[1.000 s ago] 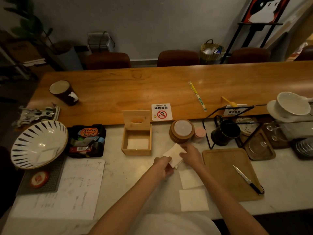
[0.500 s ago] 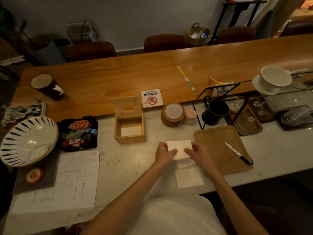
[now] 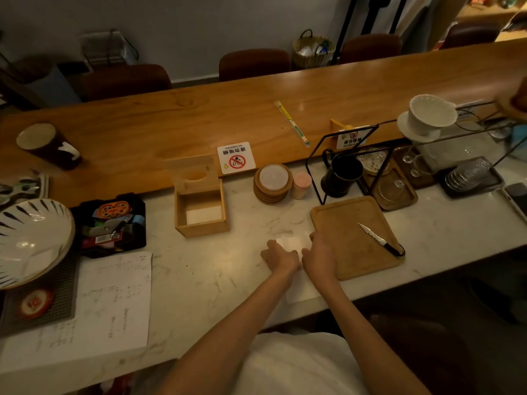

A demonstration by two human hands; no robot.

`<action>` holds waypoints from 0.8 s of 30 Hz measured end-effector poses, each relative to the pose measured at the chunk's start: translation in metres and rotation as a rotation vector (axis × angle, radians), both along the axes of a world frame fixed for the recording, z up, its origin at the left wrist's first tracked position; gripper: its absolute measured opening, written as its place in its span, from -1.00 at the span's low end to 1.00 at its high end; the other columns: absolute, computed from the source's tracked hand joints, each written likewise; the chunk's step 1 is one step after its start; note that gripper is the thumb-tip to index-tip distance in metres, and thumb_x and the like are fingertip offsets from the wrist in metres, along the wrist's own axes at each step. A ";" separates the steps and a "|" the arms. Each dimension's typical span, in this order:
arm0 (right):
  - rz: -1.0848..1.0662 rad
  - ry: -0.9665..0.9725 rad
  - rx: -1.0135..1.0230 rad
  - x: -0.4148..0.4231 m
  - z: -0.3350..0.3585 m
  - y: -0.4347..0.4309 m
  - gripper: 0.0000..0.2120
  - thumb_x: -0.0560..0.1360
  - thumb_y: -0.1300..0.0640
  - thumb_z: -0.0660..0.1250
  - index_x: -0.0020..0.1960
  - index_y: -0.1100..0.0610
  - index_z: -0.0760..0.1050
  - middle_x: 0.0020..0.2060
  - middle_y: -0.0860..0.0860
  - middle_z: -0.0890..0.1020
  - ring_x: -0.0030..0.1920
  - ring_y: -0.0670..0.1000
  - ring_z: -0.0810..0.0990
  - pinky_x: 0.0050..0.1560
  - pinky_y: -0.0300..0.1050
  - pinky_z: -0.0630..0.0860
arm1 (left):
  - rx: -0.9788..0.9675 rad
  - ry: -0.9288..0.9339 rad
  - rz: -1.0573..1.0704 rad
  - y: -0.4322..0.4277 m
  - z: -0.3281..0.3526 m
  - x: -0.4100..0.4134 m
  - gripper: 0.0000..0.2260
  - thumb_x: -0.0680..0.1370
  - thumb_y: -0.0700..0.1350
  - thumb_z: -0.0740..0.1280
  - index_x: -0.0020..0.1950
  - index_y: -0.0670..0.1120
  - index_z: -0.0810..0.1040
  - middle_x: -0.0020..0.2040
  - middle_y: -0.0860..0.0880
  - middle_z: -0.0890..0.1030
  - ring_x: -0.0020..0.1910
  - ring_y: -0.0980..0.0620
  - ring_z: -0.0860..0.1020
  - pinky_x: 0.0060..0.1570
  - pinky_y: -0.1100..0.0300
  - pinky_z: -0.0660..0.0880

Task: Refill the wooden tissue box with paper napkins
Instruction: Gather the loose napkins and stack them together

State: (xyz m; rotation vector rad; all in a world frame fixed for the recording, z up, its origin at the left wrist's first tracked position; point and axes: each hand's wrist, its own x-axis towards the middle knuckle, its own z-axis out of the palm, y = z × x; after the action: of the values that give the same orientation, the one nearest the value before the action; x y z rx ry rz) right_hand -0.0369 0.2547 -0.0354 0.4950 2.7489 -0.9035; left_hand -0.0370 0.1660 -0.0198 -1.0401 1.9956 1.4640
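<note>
I see both hands pressed down side by side on a white napkin lying flat on the marble counter. My left hand covers the napkin's near left corner and my right hand its right edge; the fingers lie low over the paper, but I cannot tell whether they pinch it or only rest on it. A second napkin shows between my forearms, nearer to me than the first.

The wooden box stands open on the counter, up and to the left of the hands and apart from them. Its lid, with an oval slot, leans upright at the box's far side. A pale napkin lies flat on the box floor. Right of the hands, touching distance from my right hand, sits a wooden board with a knife on it.
</note>
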 end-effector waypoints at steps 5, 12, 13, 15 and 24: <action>-0.149 -0.064 -0.339 -0.003 0.004 0.003 -0.61 0.40 0.32 0.40 0.16 0.12 0.38 0.05 0.07 0.58 0.07 0.10 0.59 -0.02 -0.03 0.57 | 0.131 0.032 0.025 -0.019 -0.006 -0.001 -0.52 0.41 -0.25 0.41 0.26 -0.08 0.32 0.24 -0.09 0.39 0.11 -0.12 0.51 0.03 -0.01 0.61; -0.062 -0.100 -0.829 0.018 0.036 0.027 -0.42 0.43 0.34 0.43 0.37 0.01 0.39 0.13 -0.01 0.58 0.10 0.01 0.59 0.01 -0.06 0.63 | 0.373 0.058 -0.060 -0.048 0.005 0.012 -0.50 0.44 -0.30 0.45 0.35 -0.13 0.43 0.25 -0.11 0.56 0.19 -0.10 0.54 0.18 0.03 0.56; -0.035 -0.122 -0.822 0.023 0.036 0.032 -0.43 0.43 0.31 0.44 0.37 -0.01 0.41 0.14 0.00 0.58 0.12 0.02 0.59 0.06 -0.03 0.62 | 0.385 0.054 -0.086 -0.049 0.006 0.019 -0.54 0.45 -0.28 0.44 0.33 -0.13 0.45 0.23 -0.10 0.57 0.18 -0.09 0.54 0.14 0.07 0.56; -0.011 -0.172 -0.833 0.036 0.036 0.041 -0.46 0.44 0.27 0.45 0.35 -0.04 0.44 0.17 0.02 0.59 0.13 0.03 0.60 0.05 -0.07 0.62 | 0.423 0.009 -0.106 -0.049 0.003 0.035 -0.59 0.47 -0.29 0.41 0.32 -0.14 0.48 0.22 -0.11 0.58 0.18 -0.10 0.56 0.12 0.06 0.58; -0.097 -0.207 -0.765 0.080 0.028 0.046 -0.44 0.45 0.26 0.44 0.36 -0.08 0.39 0.16 0.00 0.52 0.07 -0.05 0.56 -0.09 -0.19 0.59 | 0.244 -0.015 -0.176 -0.033 -0.005 0.070 -0.66 0.56 -0.19 0.33 0.31 -0.12 0.36 0.21 -0.07 0.49 0.17 -0.04 0.49 0.12 0.11 0.49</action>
State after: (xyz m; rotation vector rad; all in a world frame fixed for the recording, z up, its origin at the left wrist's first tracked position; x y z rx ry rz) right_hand 0.0428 0.3007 -0.0076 0.5239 1.9908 -1.6914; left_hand 0.0325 0.1332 -0.0249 -0.7507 1.7930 1.5505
